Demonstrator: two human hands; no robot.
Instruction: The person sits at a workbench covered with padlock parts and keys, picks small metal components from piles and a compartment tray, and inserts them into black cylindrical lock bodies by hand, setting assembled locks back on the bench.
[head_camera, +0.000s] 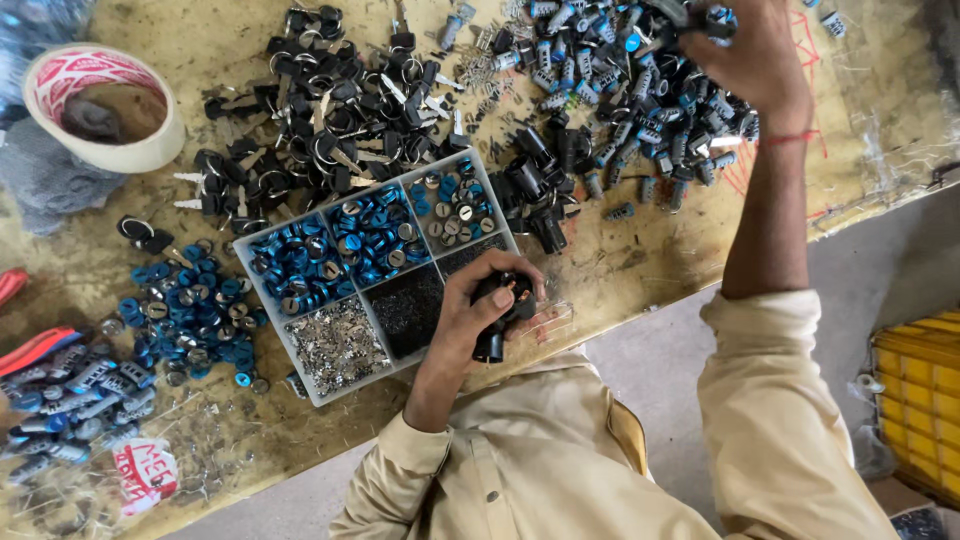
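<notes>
My left hand (478, 308) is closed round a black lock body (497, 312), held just over the near right corner of a grey compartment tray (300, 378). The tray's cells hold blue caps (345, 245), silver bits (335, 340) and tiny black parts (410, 305). My right hand (755, 60) reaches far across into a heap of grey and blue lock cylinders (640, 110). Its fingertips pinch a dark piece at the top of that heap. A small cluster of black lock bodies (540, 195) lies between the tray and the heap.
Black-headed keys (320, 110) are piled behind the tray. Loose blue caps (190, 320), more grey cylinders (70, 390) and red-handled pliers (35, 347) lie at the left. A tape roll (100, 105) sits far left. The table edge (640, 300) runs diagonally; a yellow crate (920, 400) stands on the floor.
</notes>
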